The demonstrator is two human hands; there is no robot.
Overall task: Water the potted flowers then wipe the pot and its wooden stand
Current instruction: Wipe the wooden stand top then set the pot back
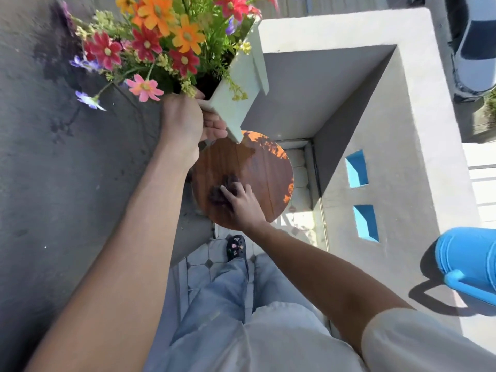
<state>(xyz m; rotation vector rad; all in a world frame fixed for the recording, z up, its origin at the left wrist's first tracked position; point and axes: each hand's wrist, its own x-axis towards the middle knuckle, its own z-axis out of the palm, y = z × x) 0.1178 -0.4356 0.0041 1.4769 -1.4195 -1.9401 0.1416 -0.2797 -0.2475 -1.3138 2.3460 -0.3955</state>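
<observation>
A person stands on a balcony, seen from above, both bare arms reaching forward. A smooth grey rendered parapet wall point(418, 124) wraps the corner to the right of both hands, pierced by two rectangular openings with blue painted insides. A rough, dark grey concrete surface point(67, 183) with damp stains fills the area left of the left hand.

Below the hands, the round wooden stand point(265, 167) shows a glossy reddish-brown top with straight plank seams; a strip at its far edge is sunlit, with leafy shadows.

The left hand point(188, 122) holds the flower pot point(241, 84) lifted above the stand, tilted toward the left. Its fingers curl under and around the pot's lower corner, gripping it. The pot is a pale green, matte, square box with flat sides and a projecting slat. Above the left fingers, the flowers point(161, 38) spread in red, orange, pink and purple daisy shapes with green stems.

The right hand point(241, 202) presses a dark, crumpled cloth point(221, 190) onto the stand top; the fingers lie bent over the cloth, which bunches just beyond the fingertips.

Well right of the right hand, a bright blue ribbed plastic watering can point(469, 264) sits on the wall ledge.

Under the arms are light denim trousers and a black clog point(235, 248) on pale tiles.
</observation>
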